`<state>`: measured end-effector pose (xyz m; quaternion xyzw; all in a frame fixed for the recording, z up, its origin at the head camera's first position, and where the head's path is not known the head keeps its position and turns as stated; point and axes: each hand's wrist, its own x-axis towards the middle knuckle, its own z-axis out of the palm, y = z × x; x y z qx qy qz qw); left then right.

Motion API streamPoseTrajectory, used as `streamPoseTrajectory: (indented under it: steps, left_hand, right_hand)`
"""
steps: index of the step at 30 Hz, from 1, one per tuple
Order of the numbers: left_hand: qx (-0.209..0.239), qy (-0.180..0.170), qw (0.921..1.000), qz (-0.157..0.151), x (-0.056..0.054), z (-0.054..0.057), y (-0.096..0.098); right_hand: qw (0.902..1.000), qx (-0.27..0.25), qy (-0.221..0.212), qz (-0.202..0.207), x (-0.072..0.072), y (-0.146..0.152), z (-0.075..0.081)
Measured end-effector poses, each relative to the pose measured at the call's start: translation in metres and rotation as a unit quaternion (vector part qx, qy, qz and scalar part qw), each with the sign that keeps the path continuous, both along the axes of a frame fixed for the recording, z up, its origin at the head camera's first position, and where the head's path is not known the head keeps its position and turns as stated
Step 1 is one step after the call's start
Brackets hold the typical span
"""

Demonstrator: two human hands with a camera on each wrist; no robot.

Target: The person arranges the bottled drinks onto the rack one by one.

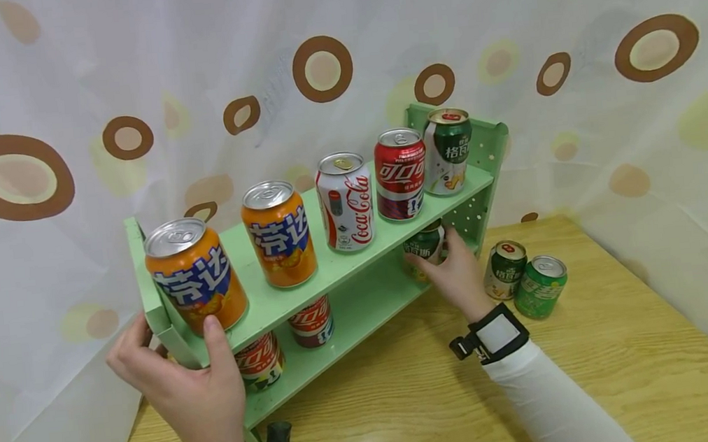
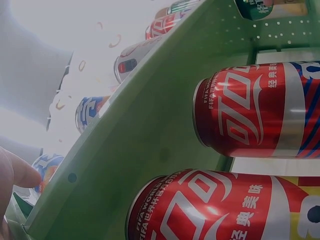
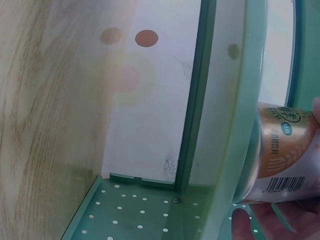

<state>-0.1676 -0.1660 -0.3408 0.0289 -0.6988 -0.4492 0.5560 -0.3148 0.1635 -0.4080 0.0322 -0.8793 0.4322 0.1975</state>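
A light-green two-tier shelf rack [image 1: 368, 311] stands on the table. My left hand [image 1: 192, 389] grips its left end, thumb over the upper shelf's front edge by an orange Fanta can [image 1: 204, 283] and the other fingers around the side panel. On the lower shelf, toward the right end, my right hand [image 1: 460, 275] holds a green-and-white drink can [image 1: 424, 244], partly hidden by the upper shelf. In the right wrist view that can [image 3: 282, 150] shows a tan label and barcode, with fingers around it. Two red Coca-Cola cans [image 2: 235, 110] stand on the lower shelf's left part.
The upper shelf also bears another orange can [image 1: 280, 238], a white Coca-Cola can [image 1: 346, 204], a red cola can [image 1: 400, 175] and a green-and-white can [image 1: 449, 153]. Right of the rack, a dark green can [image 1: 506, 271] and a bright green can [image 1: 541, 287] stand on the wooden table [image 1: 407, 399].
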Motion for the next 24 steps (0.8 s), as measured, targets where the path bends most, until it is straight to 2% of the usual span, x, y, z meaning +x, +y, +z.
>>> streamPoseTrajectory:
  steps: [5, 11, 18, 24]
  left_hand:
    - [0.000, -0.003, 1.0000, 0.002, 0.000, 0.000, 0.000]
    - [-0.001, -0.008, 1.0000, 0.004, 0.001, 0.000, -0.001]
    - [-0.001, -0.006, 1.0000, 0.004, 0.000, 0.000, -0.001]
    - [0.000, -0.007, 1.0000, 0.001, 0.000, 0.001, 0.000]
  right_hand:
    - [0.9999, 0.010, -0.013, 0.002, 0.001, -0.001, -0.001]
    - [0.9999, -0.001, -0.012, 0.006, -0.003, -0.003, -0.004]
    - [0.9999, -0.011, 0.002, 0.004, -0.006, -0.009, -0.006]
    - [0.9990, -0.039, 0.023, -0.001, -0.007, -0.013, -0.011]
